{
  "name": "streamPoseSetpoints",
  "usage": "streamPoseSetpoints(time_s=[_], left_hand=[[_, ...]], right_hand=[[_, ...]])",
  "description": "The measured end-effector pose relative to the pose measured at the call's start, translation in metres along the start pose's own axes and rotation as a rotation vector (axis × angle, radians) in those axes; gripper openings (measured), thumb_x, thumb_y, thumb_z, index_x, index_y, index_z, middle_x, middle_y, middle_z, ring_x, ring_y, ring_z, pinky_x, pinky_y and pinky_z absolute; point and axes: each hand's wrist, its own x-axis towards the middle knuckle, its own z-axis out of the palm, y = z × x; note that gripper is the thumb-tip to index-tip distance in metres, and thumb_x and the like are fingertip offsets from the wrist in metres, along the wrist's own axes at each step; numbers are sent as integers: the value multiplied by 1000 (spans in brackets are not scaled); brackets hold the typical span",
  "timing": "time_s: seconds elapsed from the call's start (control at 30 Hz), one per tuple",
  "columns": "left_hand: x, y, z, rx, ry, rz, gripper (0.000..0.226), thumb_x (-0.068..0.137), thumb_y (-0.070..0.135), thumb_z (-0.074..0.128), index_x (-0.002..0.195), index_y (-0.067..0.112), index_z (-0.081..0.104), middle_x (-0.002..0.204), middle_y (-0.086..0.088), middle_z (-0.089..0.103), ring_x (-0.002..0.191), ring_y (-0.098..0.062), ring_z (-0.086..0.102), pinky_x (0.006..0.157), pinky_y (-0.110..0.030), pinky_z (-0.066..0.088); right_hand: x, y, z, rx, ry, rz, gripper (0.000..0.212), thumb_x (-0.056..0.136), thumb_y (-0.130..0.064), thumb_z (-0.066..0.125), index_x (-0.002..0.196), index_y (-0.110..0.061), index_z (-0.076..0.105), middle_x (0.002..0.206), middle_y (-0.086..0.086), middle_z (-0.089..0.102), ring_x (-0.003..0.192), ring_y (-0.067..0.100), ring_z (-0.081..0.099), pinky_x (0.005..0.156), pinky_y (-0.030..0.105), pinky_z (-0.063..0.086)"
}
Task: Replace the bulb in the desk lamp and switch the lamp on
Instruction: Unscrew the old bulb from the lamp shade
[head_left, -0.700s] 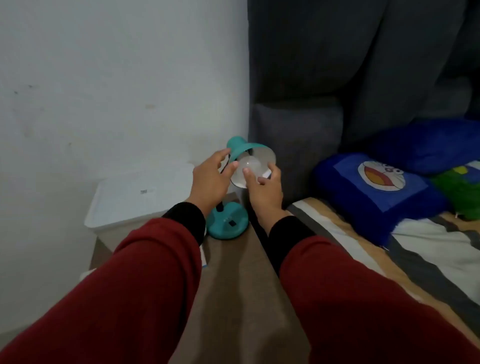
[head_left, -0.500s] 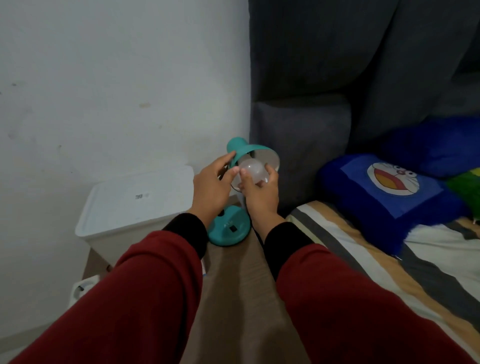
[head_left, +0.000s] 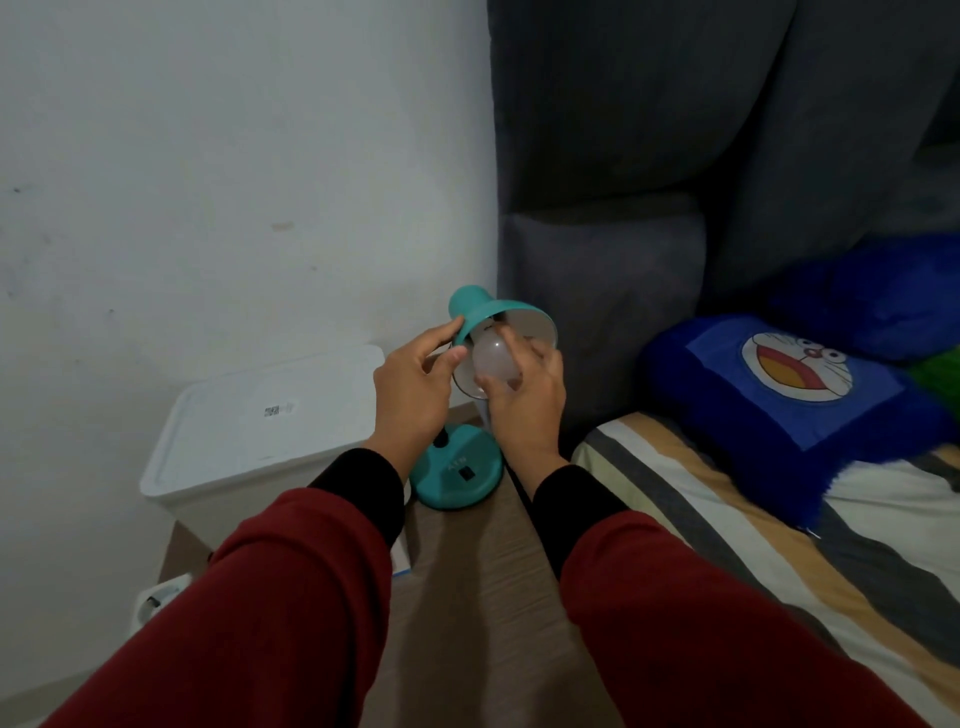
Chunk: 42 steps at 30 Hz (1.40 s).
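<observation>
A teal desk lamp stands on a narrow wooden bedside table (head_left: 467, 582), its round base (head_left: 460, 475) near the far end. The lamp's shade (head_left: 485, 314) is tipped toward me, showing its pale inside. My left hand (head_left: 415, 395) grips the shade's left rim between thumb and fingers. A frosted white bulb (head_left: 493, 358) sits in the mouth of the shade, and my right hand (head_left: 524, 405) is wrapped around it from the right and below. The bulb's socket end is hidden inside the shade. The lamp is unlit.
A white lidded plastic box (head_left: 265, 431) stands left of the table against the white wall. A grey upholstered headboard (head_left: 597, 312) rises just behind the lamp. To the right lies a bed with a striped sheet (head_left: 779, 545) and a blue cartoon pillow (head_left: 789, 395).
My right hand has turned around the bulb, fingers now further over its right side. The left hand still holds the shade. The view has shifted slightly.
</observation>
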Motion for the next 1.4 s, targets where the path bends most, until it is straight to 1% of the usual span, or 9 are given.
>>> streamPoseSetpoints(time_s=[0.1,0.2,0.33,0.5,0.67,0.83,1.03,1.3,1.4], left_hand=[[0,1,-2,-9,-9,3,33,91,17,57,123,21,61,124,3,65,106,2,53,79,9,35],[1,1,-3,-21,-24,0,33,91,18,57,124,22,61,125,3,64,110,0,53,93,-11,38],[1,0,-3,-30,-17,-5,33,91,17,57,124,21,61,125,2,64,106,2,52,89,-9,39],[2,-1,-5,-50,-20,-16,32,91,16,58,122,21,62,123,1,65,103,-1,55,94,-17,41],[2,0,-4,-38,-24,-20,32,91,16,57,123,21,61,124,3,64,104,1,54,91,-13,39],[2,-1,-5,-44,-19,-32,32,91,16,57,121,23,62,122,2,66,101,-3,57,92,-17,41],[3,-1,-5,-46,-12,-25,32,91,16,57,122,22,62,122,2,65,102,-1,55,94,-17,41],[4,0,-5,-47,-35,-23,31,91,16,58,121,22,62,122,2,65,103,-3,56,95,-20,42],[4,1,-5,-37,-39,-22,32,91,16,57,122,22,62,124,2,64,102,-2,55,96,-20,42]], right_hand=[[-2,-1,0,-50,0,-45,60,83,0,65,137,-19,48,141,12,35,133,22,38,111,25,33],[-4,-2,8,125,48,154,76,81,-23,71,145,-20,31,142,10,41,129,20,44,108,36,41],[-1,-4,13,312,27,402,59,80,-38,71,130,-16,50,119,9,65,108,20,63,93,29,50],[-4,-6,12,136,43,203,74,80,-12,72,143,-26,36,135,10,41,122,22,50,97,23,44],[-6,-5,16,346,76,379,71,82,-37,69,143,-22,35,130,11,58,105,16,60,91,26,49],[-6,-5,16,139,124,191,71,79,-18,73,141,-23,39,137,9,41,122,23,49,102,38,46],[-2,-6,17,190,113,313,60,78,-35,73,130,-14,52,126,10,58,113,22,57,88,22,44],[-2,-8,11,84,125,159,71,78,-6,72,140,-23,41,137,10,40,128,24,45,107,37,42],[-1,-8,17,247,158,290,83,73,-22,78,143,-19,34,137,6,41,124,20,48,101,36,47]])
